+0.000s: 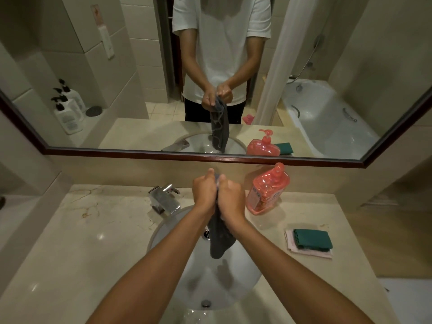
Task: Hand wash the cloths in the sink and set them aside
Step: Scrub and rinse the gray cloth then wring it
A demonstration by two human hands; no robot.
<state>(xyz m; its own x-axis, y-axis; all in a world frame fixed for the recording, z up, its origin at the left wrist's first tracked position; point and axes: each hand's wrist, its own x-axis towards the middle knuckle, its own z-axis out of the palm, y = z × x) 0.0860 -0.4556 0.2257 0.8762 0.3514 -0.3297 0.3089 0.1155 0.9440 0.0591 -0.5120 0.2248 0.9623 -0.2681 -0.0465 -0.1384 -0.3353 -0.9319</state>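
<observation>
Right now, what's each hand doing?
Left hand: fingers curled round the top of the grey cloth, over the sink.
Right hand: gripping the same cloth.

Sink (163,230): set in the desk (81,242), middle.
Tap (164,199): behind the sink, toward the desk's back edge.
Bottle (267,189): back edge, right of the sink.
Folded cloths (311,242): right edge — stacked.
Hanging cloth (221,239): over the sink — between left hand (204,190) and right hand (231,198).

One grey cloth (221,239), one green cloth (313,238), one pink cloth (311,253), one soap bottle (267,189), one tap (164,198)
</observation>
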